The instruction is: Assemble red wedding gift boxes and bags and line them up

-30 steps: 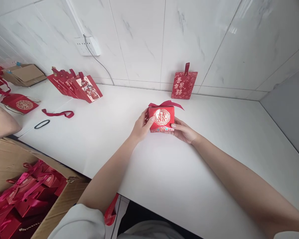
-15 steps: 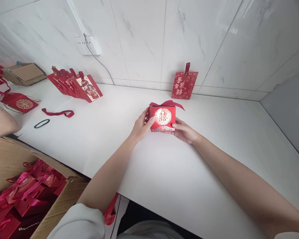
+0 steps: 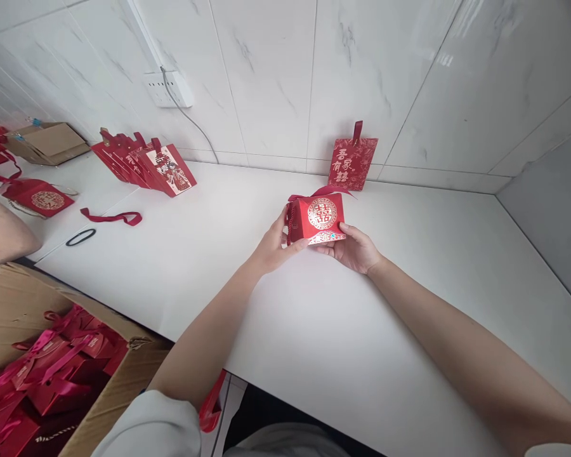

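Between my two hands is a small red gift box [image 3: 322,214] with a gold round emblem on its front and a dark red ribbon [image 3: 330,190] on top. A red cord hangs down its left side. My left hand [image 3: 276,244] grips the lower left, thumb along the bottom front edge. With its thumb on the front right face and fingers underneath, my right hand [image 3: 356,246] supports the other side. Just behind the box, a flat red bag [image 3: 353,164] with a ribbon loop leans against the wall.
A row of red bags [image 3: 145,165] stands at the back left. Nearer lie a loose ribbon [image 3: 111,218], a black ring [image 3: 80,237] and another red box [image 3: 40,198], beside another person's arm [image 3: 7,222]. An open carton [image 3: 107,397] of red boxes stands at the lower left.
The box has shifted slightly right and up and is turned, so its left side with the cord now shows. My left thumb has slid down from its front face to the bottom edge.
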Demonstrator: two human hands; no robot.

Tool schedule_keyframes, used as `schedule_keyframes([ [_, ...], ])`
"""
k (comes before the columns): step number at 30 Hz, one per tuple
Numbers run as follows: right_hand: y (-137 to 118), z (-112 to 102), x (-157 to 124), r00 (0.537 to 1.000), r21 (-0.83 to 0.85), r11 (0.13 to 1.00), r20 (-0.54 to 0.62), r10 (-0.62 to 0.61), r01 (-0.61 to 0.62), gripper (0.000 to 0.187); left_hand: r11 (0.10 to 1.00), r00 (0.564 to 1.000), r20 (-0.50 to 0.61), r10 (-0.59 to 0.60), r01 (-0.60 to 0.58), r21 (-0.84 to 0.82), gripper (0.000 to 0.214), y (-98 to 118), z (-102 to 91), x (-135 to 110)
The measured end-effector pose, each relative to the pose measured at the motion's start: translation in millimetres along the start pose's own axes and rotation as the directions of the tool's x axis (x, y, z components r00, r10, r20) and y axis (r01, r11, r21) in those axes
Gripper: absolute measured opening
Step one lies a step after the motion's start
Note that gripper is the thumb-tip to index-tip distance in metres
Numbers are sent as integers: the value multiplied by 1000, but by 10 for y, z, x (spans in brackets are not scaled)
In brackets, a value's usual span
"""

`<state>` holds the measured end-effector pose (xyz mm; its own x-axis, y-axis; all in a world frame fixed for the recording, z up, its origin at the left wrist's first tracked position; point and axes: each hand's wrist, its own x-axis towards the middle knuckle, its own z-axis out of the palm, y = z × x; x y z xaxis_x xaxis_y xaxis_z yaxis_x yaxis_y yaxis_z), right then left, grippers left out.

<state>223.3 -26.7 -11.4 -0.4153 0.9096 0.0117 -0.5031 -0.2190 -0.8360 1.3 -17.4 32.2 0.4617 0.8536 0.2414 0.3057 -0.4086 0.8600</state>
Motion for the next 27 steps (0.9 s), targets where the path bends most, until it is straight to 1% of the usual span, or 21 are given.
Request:
schedule_keyframes([
  [6, -6, 4, 1, 1000, -57, 998, -8, -5, 5, 40, 1000, 1000, -3, 14, -14, -1, 81, -23, -6, 6],
  [12, -18, 25, -9, 1000, -70, 997, 2, -12, 13, 49, 999, 999, 19, -42, 42, 10, 83, -104, -45, 8],
  [19, -10, 25, -4, 1000, -67, 998, -20, -8, 7, 50, 999, 999, 27, 22, -24, 46, 79, -30, -11, 2],
  [27, -19, 38, -1, 1000, -83, 996, -10, -17, 16, 49, 999, 1000, 24, 20, -21, 36, 79, -69, 6, 18],
])
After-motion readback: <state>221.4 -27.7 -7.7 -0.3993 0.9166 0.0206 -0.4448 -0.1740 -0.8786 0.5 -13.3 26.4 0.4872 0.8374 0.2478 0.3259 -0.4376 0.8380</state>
